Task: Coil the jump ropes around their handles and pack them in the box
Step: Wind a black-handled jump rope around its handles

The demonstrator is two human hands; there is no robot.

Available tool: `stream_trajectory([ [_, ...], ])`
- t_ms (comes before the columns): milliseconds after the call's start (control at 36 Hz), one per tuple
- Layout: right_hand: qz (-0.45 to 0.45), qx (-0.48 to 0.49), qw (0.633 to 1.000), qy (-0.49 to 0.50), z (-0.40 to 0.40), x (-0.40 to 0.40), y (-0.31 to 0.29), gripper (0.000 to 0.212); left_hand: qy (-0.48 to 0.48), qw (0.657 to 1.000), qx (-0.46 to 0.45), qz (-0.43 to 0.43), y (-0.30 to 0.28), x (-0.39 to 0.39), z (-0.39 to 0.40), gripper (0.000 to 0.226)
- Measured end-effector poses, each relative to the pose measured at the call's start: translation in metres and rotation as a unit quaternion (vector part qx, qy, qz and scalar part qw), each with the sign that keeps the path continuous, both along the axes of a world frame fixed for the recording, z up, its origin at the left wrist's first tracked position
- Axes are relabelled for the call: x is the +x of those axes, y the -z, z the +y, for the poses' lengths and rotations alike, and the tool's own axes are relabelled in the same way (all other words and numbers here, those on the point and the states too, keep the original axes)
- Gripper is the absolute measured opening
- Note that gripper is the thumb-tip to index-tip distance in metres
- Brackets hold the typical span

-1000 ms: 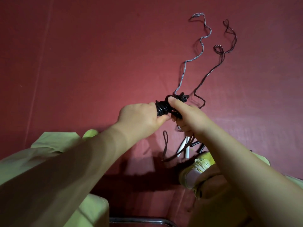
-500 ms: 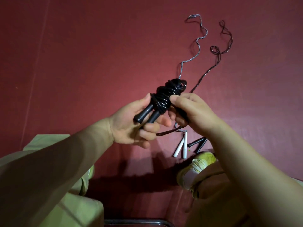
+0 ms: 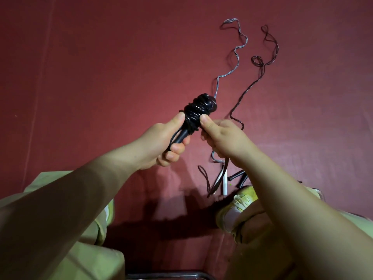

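the black rope bundle point(image 3: 198, 112) has tipped up a bit since a moment ago, and the left hand point(image 3: 161, 146) now wraps its grip tight around the handles under the coils. the right hand point(image 3: 224, 136) pinches the coils from the other side. the bundle is held up above the red floor point(image 3: 101, 77). beyond it lie a grey rope point(image 3: 235, 55) and a dark rope point(image 3: 260, 77), loose. below it, white handles point(image 3: 224, 182) and black handles point(image 3: 238, 176) lie near a yellow shoe point(image 3: 240, 201).

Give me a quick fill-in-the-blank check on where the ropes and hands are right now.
1. The left hand holds the black bundle by its ____.
2. The right hand pinches the ____ wound on that bundle.
3. The grey rope lies loose on the ____ floor.

Missing words: handles; rope; red
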State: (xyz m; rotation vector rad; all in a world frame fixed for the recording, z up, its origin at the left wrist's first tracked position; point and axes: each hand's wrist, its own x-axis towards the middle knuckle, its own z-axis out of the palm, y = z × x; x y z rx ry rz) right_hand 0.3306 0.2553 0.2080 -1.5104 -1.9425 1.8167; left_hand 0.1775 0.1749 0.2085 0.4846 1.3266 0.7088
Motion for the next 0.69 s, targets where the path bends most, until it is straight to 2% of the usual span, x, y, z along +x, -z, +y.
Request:
stream_trajectory([
  [167,-0.027,0.023,0.999,-0.016,-0.002,0.001,0.01,0.046,0.033,0.987,0.034,0.155,0.006,0.003,0.003,0.051],
  [278,-0.01,-0.01,0.999,-0.035,-0.008,-0.001,0.015,0.043,0.049,0.971,0.042,0.228,0.014,0.002,0.004,0.053],
  [361,-0.035,-0.036,0.998,-0.041,-0.011,-0.003,0.012,0.054,0.095,0.937,0.058,0.332,0.023,-0.001,0.0,0.051],
  [417,-0.05,-0.054,0.997,-0.035,-0.011,-0.003,0.008,0.067,0.118,0.919,0.07,0.369,0.027,-0.003,-0.003,0.055],
  [500,-0.063,-0.064,0.996,-0.021,-0.01,-0.004,0.006,0.075,0.127,0.914,0.097,0.372,0.026,-0.004,-0.006,0.047],
  [583,-0.065,-0.062,0.996,0.004,-0.011,-0.006,0.005,0.068,0.126,0.921,0.114,0.349,0.027,-0.005,-0.005,0.037],
  [639,-0.058,-0.056,0.997,0.019,-0.011,-0.007,0.005,0.062,0.139,0.945,0.11,0.275,0.027,-0.005,-0.005,0.034],
  [694,-0.035,-0.046,0.998,0.032,-0.011,-0.007,0.005,0.056,0.121,0.981,0.077,0.132,0.021,-0.005,-0.007,0.03],
])
